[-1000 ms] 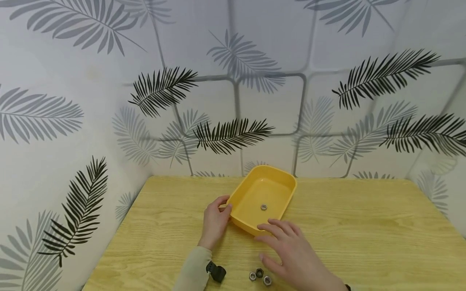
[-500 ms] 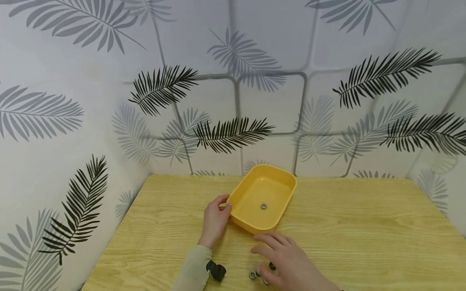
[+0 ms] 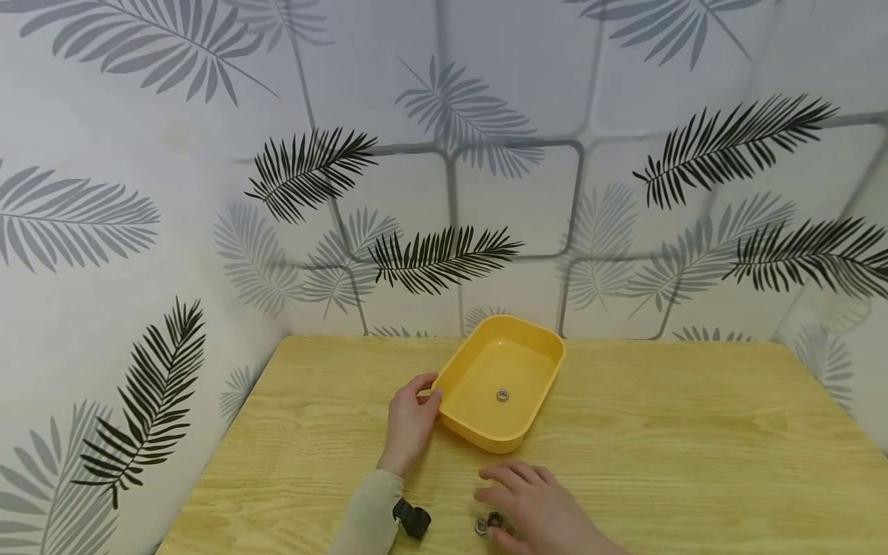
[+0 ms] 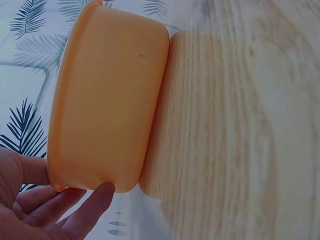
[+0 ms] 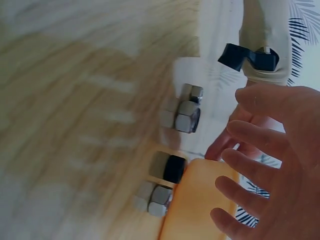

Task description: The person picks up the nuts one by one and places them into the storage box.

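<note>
A yellow plastic tray stands on the table with one metal nut lying inside. My left hand grips its near left corner; in the left wrist view several fingers press its outer side. Below the tray, my right hand hovers over loose nuts, its fingers spread and holding nothing. A silver nut and a dark nut show beside its thumb; the hand covers others. From the right wrist, silver nuts and a black nut are visible, apart from the fingers.
The wood-grain table extends to both sides of the tray. Behind it rises a pale wall with a leaf pattern. A black strap with a small block is on the left wrist.
My right hand has drawn back from the tray's near edge toward me and slightly left, over the loose nuts. The left hand and tray have stayed in place.
</note>
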The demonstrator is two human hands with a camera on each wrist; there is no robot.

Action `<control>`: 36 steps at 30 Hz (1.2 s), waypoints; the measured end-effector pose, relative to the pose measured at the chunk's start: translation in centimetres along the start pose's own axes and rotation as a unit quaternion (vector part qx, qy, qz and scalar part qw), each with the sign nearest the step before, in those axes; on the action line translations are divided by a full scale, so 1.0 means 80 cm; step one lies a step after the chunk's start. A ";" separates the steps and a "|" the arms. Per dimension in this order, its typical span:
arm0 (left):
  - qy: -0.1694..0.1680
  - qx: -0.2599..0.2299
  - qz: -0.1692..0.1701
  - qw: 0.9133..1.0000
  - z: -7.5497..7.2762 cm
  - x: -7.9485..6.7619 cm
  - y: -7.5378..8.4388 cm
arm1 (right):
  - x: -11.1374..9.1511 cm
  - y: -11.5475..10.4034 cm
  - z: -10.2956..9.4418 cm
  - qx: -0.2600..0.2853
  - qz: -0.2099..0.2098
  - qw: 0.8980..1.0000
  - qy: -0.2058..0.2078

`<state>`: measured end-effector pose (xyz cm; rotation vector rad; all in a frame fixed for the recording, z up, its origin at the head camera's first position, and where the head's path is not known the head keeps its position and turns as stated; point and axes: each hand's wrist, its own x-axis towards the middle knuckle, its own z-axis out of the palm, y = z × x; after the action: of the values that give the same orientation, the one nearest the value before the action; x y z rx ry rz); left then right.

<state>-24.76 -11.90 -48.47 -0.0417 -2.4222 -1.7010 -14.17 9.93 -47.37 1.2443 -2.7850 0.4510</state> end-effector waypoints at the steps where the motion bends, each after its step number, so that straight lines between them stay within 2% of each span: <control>1: 0.000 0.000 0.000 1.000 0.000 0.000 -0.001 | 0.000 0.001 0.002 0.000 0.000 1.000 -0.006; 4: -0.001 0.000 0.001 1.000 0.001 -0.001 -0.002 | 0.000 0.004 0.007 -0.004 0.000 1.000 -0.015; 12: -0.001 -0.002 0.003 1.000 0.000 0.000 -0.001 | 0.002 0.011 0.021 -0.007 -0.018 1.000 -0.007; 21: -0.004 -0.007 -0.001 1.000 0.000 -0.001 -0.001 | 0.006 0.011 0.020 0.012 -0.012 0.999 -0.029; 36: 0.001 -0.002 -0.006 1.000 0.000 0.001 -0.001 | 0.013 0.009 0.018 0.002 -0.022 1.000 -0.021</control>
<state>-24.83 -11.94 -48.54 -0.0269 -2.4234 -1.7096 -15.36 9.23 -48.73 1.3291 -2.7869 0.4337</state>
